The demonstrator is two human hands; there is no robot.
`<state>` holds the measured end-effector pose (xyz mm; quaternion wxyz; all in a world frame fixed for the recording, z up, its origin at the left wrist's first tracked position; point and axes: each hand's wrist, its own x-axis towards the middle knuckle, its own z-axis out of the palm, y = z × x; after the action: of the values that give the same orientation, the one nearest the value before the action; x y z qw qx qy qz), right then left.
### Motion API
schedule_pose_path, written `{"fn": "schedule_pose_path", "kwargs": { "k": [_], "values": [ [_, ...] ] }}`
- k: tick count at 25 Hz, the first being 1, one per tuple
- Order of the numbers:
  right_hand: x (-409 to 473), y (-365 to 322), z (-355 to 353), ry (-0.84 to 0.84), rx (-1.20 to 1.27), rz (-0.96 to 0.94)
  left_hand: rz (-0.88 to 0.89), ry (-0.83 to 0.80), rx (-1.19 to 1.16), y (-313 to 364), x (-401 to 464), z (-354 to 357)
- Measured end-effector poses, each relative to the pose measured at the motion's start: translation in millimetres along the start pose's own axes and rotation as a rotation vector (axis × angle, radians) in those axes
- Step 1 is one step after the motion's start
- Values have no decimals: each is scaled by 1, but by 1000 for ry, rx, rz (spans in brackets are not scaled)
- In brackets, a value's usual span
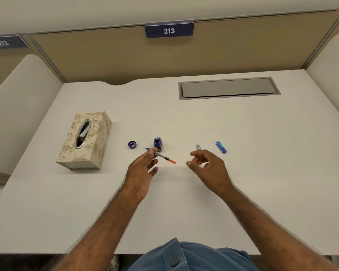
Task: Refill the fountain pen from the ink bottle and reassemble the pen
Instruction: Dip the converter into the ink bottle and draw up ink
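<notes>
My left hand (143,169) pinches the pen's nib section with its clear converter (161,156); the nib points left and the converter's red knob points right. Just behind it stands the open ink bottle (157,143), with its dark cap (132,144) lying to the left, inside up. My right hand (207,165) hovers to the right of the red knob, fingers curled and apart, holding nothing. A small silver-blue pen part (198,146) lies just beyond my right hand. Farther right lies a translucent blue pen piece (221,147).
A patterned tissue box (85,140) sits on the white desk (184,202) at the left. A grey cable-tray lid (228,88) is set into the desk at the back right. Beige partition panels close the back and sides.
</notes>
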<state>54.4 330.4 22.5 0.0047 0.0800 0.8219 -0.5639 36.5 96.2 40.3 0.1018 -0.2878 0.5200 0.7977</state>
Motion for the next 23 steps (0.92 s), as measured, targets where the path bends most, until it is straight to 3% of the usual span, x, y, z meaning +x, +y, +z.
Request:
{"fn": "schedule_pose_path", "kwargs": {
  "k": [3, 7, 15, 20, 23],
  "values": [
    [-11, -16, 4, -175, 65, -32, 14, 21, -7, -5, -5, 9],
    [-12, -25, 13, -232, 74, -64, 27, 39, -21, -13, -12, 18],
    [-6, -17, 14, -168, 59, -50, 58, -31, 57, -25, -15, 14],
    [9, -22, 17, -108, 44, -32, 106, -141, 318, -22, -3, -7],
    [28, -30, 17, -58, -9, -44, 160, -108, 455, -14, 14, -25]
  ]
}}
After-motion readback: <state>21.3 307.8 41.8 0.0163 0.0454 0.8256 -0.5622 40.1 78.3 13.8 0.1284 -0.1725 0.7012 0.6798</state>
